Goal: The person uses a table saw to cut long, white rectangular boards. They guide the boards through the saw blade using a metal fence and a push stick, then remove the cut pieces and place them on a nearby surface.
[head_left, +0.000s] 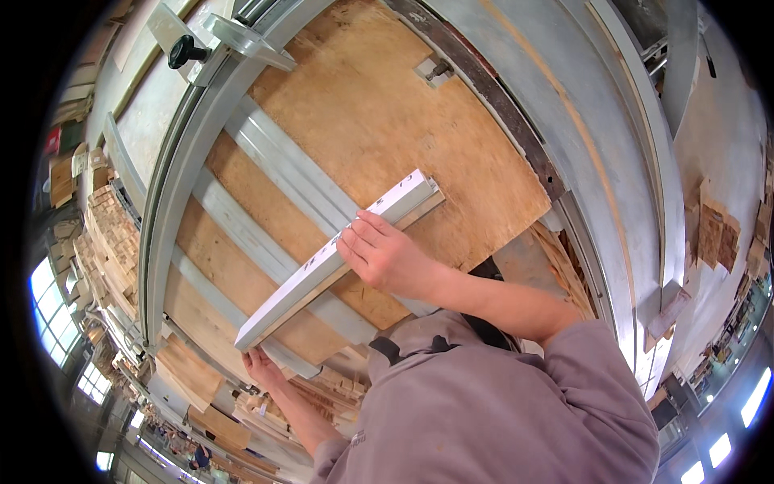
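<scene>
A long white bar (330, 256) with dark handwritten marks lies slantwise over the wooden panel, from lower left to upper right. Along its near side runs a pale wood strip (414, 214); whether the two are joined I cannot tell. My right hand (383, 252) grips the bar near its middle, fingers bent over the top face. At the lower left end, my left hand (262, 367) holds the bar, with its fingertips partly hidden at the underside.
Beneath lies a brown wooden panel (363, 89) with grey metal rails (278, 153) crossing on the left. A metal fence with a black knob (184, 52) stands at the upper left. On the right runs a grey machine table (556, 129). Wood stacks (111, 230) stand far left.
</scene>
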`<action>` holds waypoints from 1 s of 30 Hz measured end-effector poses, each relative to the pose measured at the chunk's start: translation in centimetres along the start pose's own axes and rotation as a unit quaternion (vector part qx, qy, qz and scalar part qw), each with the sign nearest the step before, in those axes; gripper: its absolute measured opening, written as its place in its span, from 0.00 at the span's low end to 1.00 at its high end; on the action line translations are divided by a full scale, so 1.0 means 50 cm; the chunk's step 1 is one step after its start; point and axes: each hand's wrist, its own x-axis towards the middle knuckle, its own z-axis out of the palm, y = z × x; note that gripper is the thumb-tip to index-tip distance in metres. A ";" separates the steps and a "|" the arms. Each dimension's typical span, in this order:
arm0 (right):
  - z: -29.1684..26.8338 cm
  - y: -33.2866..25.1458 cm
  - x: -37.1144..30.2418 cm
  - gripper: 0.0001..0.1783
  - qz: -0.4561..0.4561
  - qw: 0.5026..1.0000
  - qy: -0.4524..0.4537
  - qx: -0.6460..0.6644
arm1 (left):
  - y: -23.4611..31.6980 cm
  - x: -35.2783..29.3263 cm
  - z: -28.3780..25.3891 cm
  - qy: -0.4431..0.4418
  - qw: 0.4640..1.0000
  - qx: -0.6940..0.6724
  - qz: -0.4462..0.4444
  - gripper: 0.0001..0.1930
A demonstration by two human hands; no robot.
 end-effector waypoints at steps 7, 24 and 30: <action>0.003 0.016 0.019 0.16 0.021 0.999 -0.020 0.038 | 0.002 0.020 -0.008 0.018 1.000 0.010 -0.011 0.17; 0.002 0.019 0.033 0.16 0.033 0.998 -0.042 0.043 | 0.026 0.004 0.022 0.051 0.996 0.078 -0.009 0.19; 0.001 0.016 0.034 0.16 0.036 0.997 -0.052 0.047 | 0.026 0.007 0.013 0.042 0.996 0.078 -0.005 0.19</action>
